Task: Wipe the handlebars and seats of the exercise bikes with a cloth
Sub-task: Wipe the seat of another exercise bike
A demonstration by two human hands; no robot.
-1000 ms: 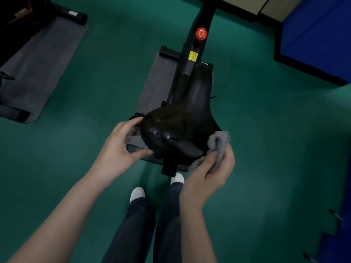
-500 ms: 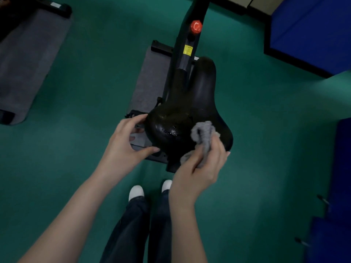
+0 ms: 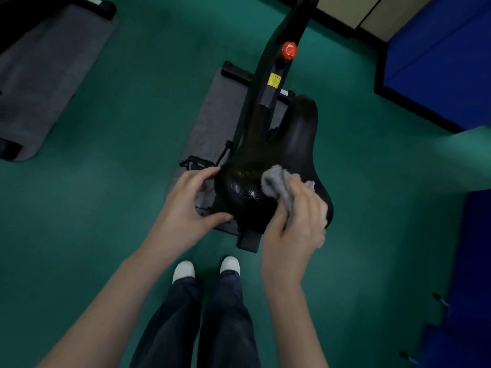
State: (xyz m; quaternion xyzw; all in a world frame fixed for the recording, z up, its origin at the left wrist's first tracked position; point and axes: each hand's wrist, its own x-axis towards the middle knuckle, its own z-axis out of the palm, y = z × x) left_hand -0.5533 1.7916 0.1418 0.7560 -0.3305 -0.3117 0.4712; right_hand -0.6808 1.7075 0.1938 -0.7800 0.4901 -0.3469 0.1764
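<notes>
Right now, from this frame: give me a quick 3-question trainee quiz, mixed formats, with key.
1. Which hand holds the grey cloth? A) left hand B) right hand C) neither
2. True or false: the cloth is pressed on the narrow nose of the seat.
3. Fill in: the knob beyond the seat's nose is ___ in colour.
Key: 1 B; the left hand only grips the seat's edge. 2 False; the cloth is on the wide rear part. 3 Red.
</notes>
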